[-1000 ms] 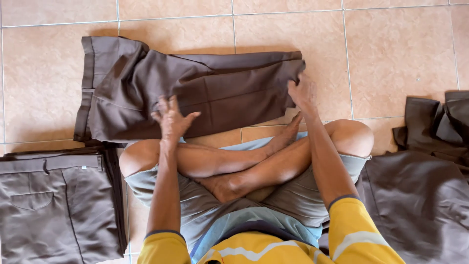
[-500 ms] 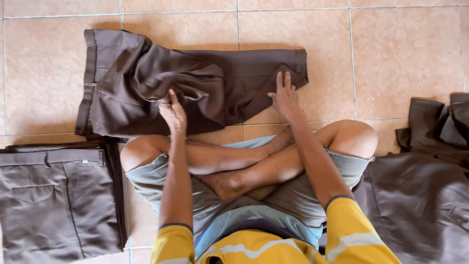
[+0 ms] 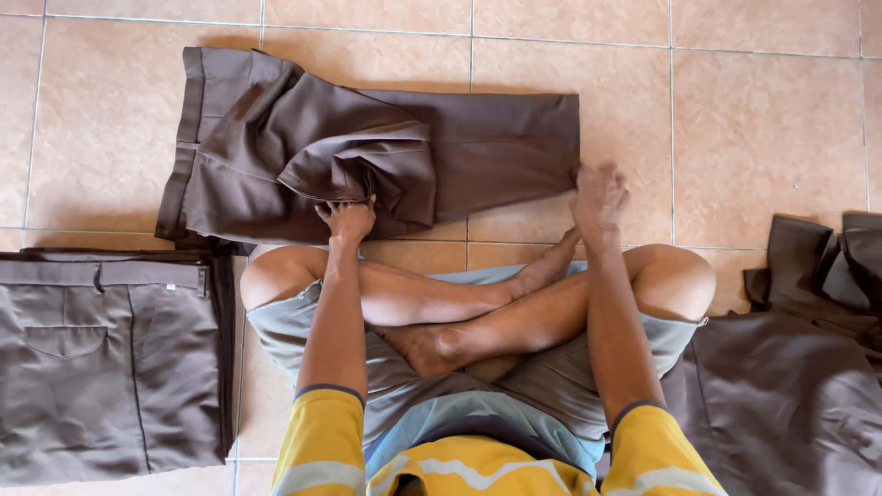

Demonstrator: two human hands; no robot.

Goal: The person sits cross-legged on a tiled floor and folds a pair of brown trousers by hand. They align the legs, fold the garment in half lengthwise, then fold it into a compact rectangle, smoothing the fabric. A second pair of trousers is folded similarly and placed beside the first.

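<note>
Lying on the tiled floor (image 3: pixel 753 119) just past crossed legs, brown trousers (image 3: pixel 487 147) are looking soft, light, floppy. Left hand (image 3: pixel 346 219) is pinching a bunched fold mid-garment; right hand (image 3: pixel 599 195) is gripping the hem edge w/ fingers curled. Prob best held at hem & waistband.

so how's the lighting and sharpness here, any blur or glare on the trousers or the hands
Head view: soft, even light, no glare on the brown trousers, only faint sheen on the floor tiles. Soft shadows lie under the trousers' edge and the crossed legs. The right hand looks slightly motion-blurred at the hem; the left hand, with its grip on the bunched fabric, is sharper. The folded stack is crisp.
</note>
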